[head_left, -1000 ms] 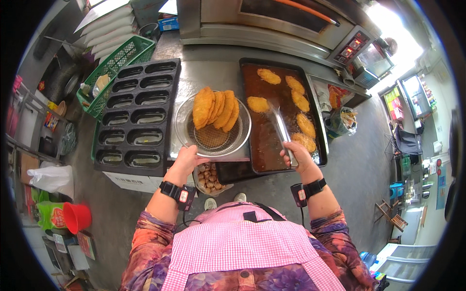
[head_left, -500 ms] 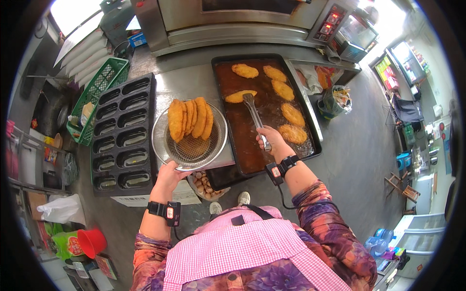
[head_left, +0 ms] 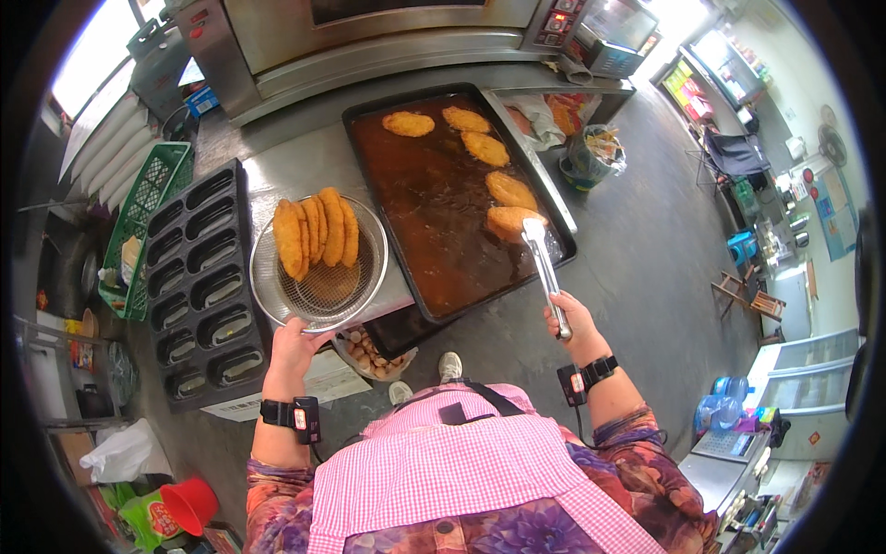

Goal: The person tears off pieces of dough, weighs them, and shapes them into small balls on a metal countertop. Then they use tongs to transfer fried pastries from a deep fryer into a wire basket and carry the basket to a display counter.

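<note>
Before the oven (head_left: pixel 369 51), a steel counter (head_left: pixel 286 152) bears a tray (head_left: pixel 564 243) (5 patties (head_left: pixel 484 148)); left hand (head_left: pixel 293 349) grips sieve (head_left: pixel 318 297), right hand (head_left: pixel 578 323) tongs (head_left: pixel 543 263).

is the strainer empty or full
Partly full: fried pieces sit in a row at the far side of the strainer, near side bare.

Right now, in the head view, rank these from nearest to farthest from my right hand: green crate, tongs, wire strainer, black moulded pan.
1. Tongs: in your right hand.
2. Wire strainer: to its left, at your left hand.
3. Black moulded pan: left of the strainer.
4. Green crate: beyond the pan, upper left.
</note>
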A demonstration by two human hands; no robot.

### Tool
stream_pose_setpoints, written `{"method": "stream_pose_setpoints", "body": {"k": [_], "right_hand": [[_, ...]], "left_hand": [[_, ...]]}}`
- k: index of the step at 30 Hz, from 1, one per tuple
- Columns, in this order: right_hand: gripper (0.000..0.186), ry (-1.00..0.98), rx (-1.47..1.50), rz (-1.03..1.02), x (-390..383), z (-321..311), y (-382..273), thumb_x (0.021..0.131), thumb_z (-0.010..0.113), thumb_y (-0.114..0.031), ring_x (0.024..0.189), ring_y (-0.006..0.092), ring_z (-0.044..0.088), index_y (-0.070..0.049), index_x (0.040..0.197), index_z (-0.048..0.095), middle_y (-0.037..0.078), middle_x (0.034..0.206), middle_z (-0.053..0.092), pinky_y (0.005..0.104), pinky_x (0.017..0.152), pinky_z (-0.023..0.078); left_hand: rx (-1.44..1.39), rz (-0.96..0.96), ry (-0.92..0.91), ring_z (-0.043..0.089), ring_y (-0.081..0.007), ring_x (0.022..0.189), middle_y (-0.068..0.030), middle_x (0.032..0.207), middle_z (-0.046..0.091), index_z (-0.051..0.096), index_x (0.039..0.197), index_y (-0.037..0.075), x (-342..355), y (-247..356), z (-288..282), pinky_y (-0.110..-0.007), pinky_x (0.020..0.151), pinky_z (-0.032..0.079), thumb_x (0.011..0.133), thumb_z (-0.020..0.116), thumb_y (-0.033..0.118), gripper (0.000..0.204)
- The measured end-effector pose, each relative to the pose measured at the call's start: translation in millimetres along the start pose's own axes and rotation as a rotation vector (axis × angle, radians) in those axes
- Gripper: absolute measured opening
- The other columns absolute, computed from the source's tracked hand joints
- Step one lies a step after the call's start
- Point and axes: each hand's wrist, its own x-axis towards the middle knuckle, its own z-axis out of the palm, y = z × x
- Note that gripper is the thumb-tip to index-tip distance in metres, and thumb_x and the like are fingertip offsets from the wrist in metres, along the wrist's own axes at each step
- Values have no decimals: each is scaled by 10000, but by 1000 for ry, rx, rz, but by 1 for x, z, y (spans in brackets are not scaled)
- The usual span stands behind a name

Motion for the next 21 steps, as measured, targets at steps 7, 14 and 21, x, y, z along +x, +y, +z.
{"method": "stream_pose_setpoints", "body": {"k": [7, 14, 21], "right_hand": [[205, 51, 0, 231, -26, -20, 4, 888, 603, -272, 437, 132, 504, -88, 922, 517, 84, 667, 571, 250, 352, 415], [193, 111, 119, 134, 44, 3, 3, 872, 628, -232, 439, 134, 503, -103, 926, 495, 86, 666, 572, 245, 366, 415], [138, -45, 106, 11, 34, 1, 7, 888, 602, -205, 426, 125, 473, -128, 950, 505, 63, 657, 564, 242, 371, 399]], "left_hand": [[-15, -18, -5, 613, -355, 1021, -192, 1170, 575, 465, 1187, -63, 2, 1, -1, -474, 872, 530, 838, 379, 36, 372], [-19, -31, -16, 629, -355, 994, -195, 1150, 591, 468, 1180, -71, 1, 4, 1, -454, 834, 553, 866, 372, 51, 350], [-6, -14, -22, 623, -359, 1016, -214, 1162, 586, 444, 1210, -73, 5, -1, -7, -458, 840, 554, 890, 333, 62, 364]]}}
